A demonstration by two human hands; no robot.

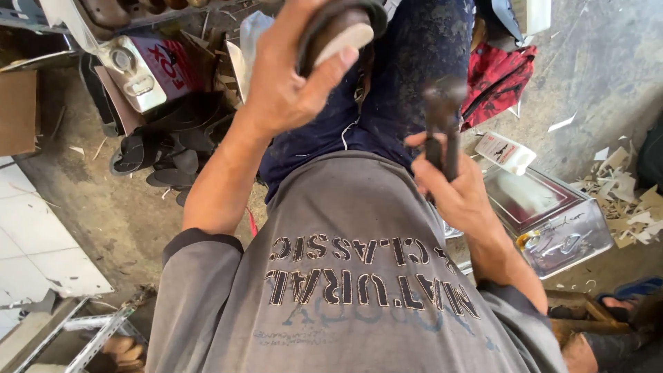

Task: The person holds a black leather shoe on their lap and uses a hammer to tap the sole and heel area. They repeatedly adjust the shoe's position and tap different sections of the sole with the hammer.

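A brown shoe (337, 31) sits over the knee, gripped around its sole by the left hand (290, 79). The right hand (452, 190) is closed on dark pliers (442, 117), upright beside the thigh. A red-and-white tin can (155, 69) lies upper left; a small white bottle (505, 152) and shiny tin box (552, 221) lie right.

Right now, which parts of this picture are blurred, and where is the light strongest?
Head view: the pliers in the right hand are smeared by motion blur; the shoe in the left hand is slightly soft. The grey shirt looks sharp. Light is strongest on the white floor tiles; the metal tin shows glare.
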